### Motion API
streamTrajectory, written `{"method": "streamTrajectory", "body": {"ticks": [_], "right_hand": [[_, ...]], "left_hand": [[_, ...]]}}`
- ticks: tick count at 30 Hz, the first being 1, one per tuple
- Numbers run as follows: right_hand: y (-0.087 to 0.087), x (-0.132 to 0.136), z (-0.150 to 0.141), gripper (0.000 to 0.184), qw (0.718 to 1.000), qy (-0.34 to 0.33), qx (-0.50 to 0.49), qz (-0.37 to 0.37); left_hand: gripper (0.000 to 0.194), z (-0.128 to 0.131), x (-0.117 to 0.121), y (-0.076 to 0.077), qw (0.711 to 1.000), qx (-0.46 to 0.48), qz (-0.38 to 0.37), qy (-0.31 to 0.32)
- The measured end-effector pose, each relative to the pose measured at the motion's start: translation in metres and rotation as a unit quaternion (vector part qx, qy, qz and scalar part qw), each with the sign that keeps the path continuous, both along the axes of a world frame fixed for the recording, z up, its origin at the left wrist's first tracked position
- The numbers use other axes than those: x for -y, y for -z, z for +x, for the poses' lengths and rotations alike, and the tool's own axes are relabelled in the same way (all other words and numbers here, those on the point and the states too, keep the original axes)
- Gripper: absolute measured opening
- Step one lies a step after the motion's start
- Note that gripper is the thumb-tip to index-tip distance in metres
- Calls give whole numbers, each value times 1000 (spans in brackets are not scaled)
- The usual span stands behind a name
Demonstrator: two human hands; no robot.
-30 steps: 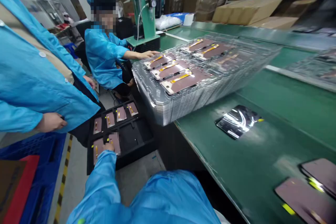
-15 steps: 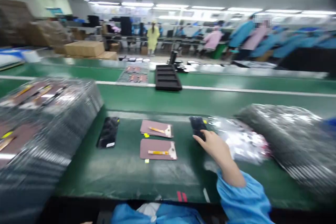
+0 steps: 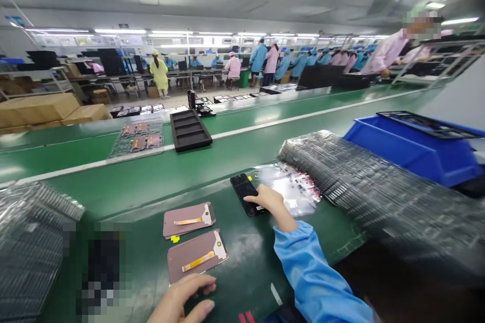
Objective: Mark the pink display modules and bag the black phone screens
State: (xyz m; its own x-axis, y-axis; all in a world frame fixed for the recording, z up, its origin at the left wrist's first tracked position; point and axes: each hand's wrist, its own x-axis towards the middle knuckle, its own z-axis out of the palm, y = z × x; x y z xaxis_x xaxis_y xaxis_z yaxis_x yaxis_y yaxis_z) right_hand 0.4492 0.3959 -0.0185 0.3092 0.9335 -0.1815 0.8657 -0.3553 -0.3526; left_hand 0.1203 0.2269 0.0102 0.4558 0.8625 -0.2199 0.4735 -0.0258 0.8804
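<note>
"Black and shiny, that screen [image 3: 241,190] in the middle of the picture. Is it held?"

"The right hand [image 3: 270,201] is on it, thumb lying on its face near the white label [image 3: 260,208]. The other fingers are hard to make out, so I can't tell whether they're clamped on it. It looks flat on the green table [image 3: 250,262]."

"And the left hand [image 3: 185,297]?"

"Bottom of the picture, thumb and finger apart, nothing between them that I can see. It's right by the near edge of the lower panel [image 3: 185,255]; whether it touches, I can't say."

"What might go wrong?"

"A hard thumb could smear or mark the screen, I'd say, and a careless slide could drag the clear bags [image 3: 288,186] just to its right. The left fingers might snag the orange ribbon [image 3: 198,261] and strain it, or knock the lower panel into the upper panel [image 3: 182,213]."

"Farther out?"

"Stacked clear trays [image 3: 364,181] at right, a blue bin [image 3: 394,144] behind them, another stack [image 3: 32,242] at the left edge, and a black tray [image 3: 194,145] above centre."

"Anything different from half a second ago?"

"The view has swung right: the bin shows properly, where there was only a sliver. The left hand has come up into sight. The right hand is at the screen in both."
</note>
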Motion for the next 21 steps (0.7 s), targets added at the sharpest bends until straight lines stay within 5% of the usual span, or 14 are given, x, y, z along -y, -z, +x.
{"method": "streamTrajectory", "body": {"ticks": [4,9,14,18,21], "right_hand": [[1,5,6,30,994,47,-66,70],[-4,18,0,29,956,74,-243,146],[-9,61,-57,56,868,-11,-474,148],[-12,98,-99,40,766,-91,-631,87],[-14,103,-104,37,791,-103,-593,111]], "left_hand": [[35,8,-16,1,1000,-3,-4,1],[39,25,-27,5,988,117,-84,-48],[67,54,-28,15,915,309,-187,-179],[60,65,-26,11,866,376,-227,-239],[52,63,-25,5,861,371,-242,-248]]}}
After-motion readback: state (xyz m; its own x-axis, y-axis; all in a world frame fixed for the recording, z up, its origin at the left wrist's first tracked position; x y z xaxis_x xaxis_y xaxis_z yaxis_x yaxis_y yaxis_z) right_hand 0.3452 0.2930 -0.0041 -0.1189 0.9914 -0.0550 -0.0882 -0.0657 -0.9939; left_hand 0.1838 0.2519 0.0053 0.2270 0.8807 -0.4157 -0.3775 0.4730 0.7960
